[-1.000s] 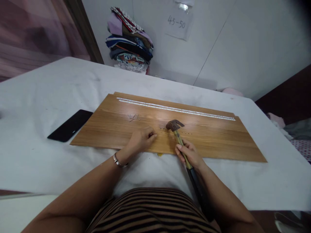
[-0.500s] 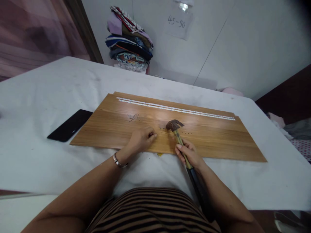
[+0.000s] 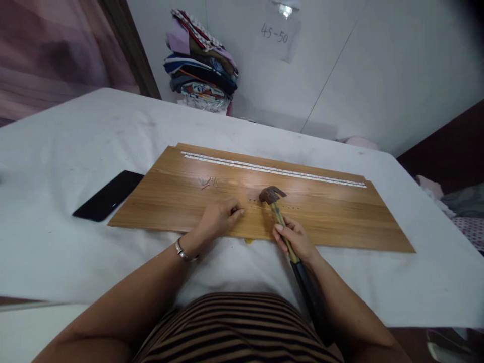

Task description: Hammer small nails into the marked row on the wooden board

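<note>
My right hand (image 3: 293, 236) is closed around the handle of a claw hammer (image 3: 278, 212). Its rusty head is at or just above a wood-grain board (image 3: 348, 217), over a row of small dark dots, perhaps nail heads or holes. On the board's near side rests my left hand (image 3: 221, 217), its fingers curled in; whatever they may hold is hidden. A small heap of thin nails (image 3: 207, 182) lies on the board, beyond my left hand. Two white measuring strips (image 3: 272, 170) run along the far part of the board.
Left of the board, a black tablet or large phone (image 3: 109, 195) lies on the white-covered table (image 3: 75, 136). Folded clothes (image 3: 202, 60) are stacked beyond the far edge, against a pale wall. A paper marked "45-50" (image 3: 275, 35) hangs on that wall.
</note>
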{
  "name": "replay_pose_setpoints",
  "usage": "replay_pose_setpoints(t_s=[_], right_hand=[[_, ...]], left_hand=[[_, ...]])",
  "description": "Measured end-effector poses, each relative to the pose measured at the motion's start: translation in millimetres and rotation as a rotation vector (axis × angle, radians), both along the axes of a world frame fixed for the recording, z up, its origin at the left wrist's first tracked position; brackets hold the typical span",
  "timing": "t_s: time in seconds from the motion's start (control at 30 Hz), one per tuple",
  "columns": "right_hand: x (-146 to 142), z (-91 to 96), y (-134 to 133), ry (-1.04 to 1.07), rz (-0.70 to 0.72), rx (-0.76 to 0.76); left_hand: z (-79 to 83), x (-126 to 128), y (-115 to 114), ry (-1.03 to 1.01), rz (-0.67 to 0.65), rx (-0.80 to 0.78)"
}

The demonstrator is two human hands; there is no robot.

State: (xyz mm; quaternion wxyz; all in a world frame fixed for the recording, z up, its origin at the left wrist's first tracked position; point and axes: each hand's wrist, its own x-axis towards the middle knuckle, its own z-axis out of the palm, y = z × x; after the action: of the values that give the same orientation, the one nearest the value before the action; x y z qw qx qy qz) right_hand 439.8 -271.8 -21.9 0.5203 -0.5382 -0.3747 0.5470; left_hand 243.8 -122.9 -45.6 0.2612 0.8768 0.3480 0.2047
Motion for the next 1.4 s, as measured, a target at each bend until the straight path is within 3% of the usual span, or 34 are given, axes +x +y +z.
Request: replay_pose_setpoints(t_s=[0.4,0.73,1.4], right_hand=[[0.1,1.7,-0.2,0.001,0.006,-0.022],[-0.2,2.6,-0.3,-0.004,0.003,-0.02],[0.3,-0.6,-1.2,0.027,-0.006,-0.012]], left_hand=[[-2.9,0.1,0.5,-0.032,-0.006,0.005],[11.6,0.1,-4.1,0.002,0.001,-0.018],[-1.6,-0.8,-0.6,-0.02,-0.006,-0.011]])
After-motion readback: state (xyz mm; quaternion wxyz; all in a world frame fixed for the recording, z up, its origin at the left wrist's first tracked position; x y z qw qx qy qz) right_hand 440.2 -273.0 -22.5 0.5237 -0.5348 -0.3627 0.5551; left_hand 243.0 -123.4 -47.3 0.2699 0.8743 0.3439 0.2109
